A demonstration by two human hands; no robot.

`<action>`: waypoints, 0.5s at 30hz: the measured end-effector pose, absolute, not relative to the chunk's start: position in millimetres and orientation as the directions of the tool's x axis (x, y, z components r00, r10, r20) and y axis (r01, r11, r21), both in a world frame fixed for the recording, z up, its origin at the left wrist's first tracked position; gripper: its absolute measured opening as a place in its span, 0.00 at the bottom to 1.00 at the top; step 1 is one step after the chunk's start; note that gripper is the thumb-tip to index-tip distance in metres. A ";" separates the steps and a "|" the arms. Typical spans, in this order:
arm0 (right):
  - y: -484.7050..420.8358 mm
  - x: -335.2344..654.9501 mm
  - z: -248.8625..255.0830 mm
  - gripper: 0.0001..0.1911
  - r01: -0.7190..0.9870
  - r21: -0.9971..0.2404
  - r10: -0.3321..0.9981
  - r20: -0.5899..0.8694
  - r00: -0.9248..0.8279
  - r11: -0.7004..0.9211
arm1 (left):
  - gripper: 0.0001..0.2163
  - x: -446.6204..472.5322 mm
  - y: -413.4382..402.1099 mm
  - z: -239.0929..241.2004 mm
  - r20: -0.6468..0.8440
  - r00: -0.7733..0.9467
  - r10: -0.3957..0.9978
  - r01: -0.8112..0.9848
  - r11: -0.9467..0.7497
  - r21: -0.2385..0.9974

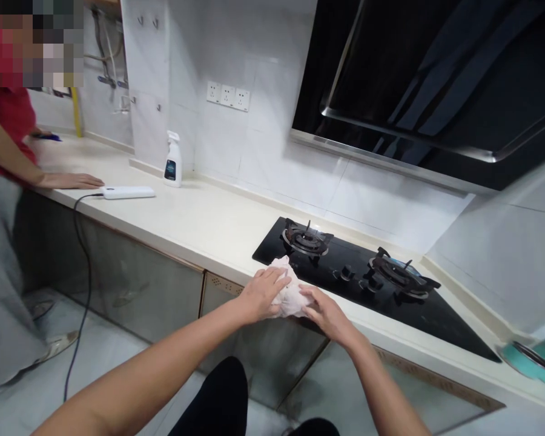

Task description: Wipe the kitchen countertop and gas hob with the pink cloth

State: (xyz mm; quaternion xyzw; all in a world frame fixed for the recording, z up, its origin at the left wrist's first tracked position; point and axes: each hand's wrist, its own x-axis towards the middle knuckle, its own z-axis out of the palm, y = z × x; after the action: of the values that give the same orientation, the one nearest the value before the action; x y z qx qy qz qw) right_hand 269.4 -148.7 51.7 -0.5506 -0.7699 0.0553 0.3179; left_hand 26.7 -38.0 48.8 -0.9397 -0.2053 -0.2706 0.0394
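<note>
A crumpled whitish cloth (pixel 289 292) is held between my two hands, just in front of the counter's edge by the gas stove. My left hand (pixel 262 293) grips it from the left, fingers laid over its top. From the right, my right hand (pixel 324 312) has its thumb and fingers curled on the cloth's side. Behind the cloth lies the black glass gas stove (pixel 345 297), with a left burner (pixel 306 237) and a right burner (pixel 402 274). Two knobs (pixel 346 273) sit between the burners.
A white spray bottle (pixel 172 162) stands by the wall on the pale counter (pixel 200 215). Left of it lies a white power bank-like device (pixel 128 192) with a dark cable. Another person's hand (pixel 70 180) rests there. A black range hood (pixel 418 91) overhangs the stove; a turquoise item (pixel 533 360) lies right.
</note>
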 end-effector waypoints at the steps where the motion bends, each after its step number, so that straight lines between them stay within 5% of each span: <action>1: -153.6 278.8 52.5 0.17 0.833 -0.391 0.867 0.459 -0.192 0.391 | 0.35 27.2 -41.7 52.1 0.513 0.775 0.369 0.415 -0.910 0.027; 7: -166.2 350.2 55.7 0.20 0.955 -0.237 0.719 0.694 0.039 0.177 | 0.26 41.2 -58.5 60.9 0.522 0.738 0.429 0.516 -0.856 -0.025; 11: -162.5 373.6 35.9 0.24 0.964 -0.262 0.707 0.689 0.159 0.039 | 0.23 71.9 -72.1 55.5 0.545 0.764 0.345 0.432 -0.901 -0.035; 15: -158.8 376.3 19.7 0.25 0.970 -0.239 0.688 0.695 0.209 -0.053 | 0.31 125.6 -94.3 52.5 0.530 0.797 0.290 0.362 -0.932 -0.035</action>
State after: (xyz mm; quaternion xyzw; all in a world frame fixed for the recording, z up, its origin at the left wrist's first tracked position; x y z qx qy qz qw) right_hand 376.3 -158.8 19.7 -0.6963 -0.5950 -0.2039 0.3457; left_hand 125.6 -94.3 52.5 -0.9455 -0.1723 -0.2678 0.0674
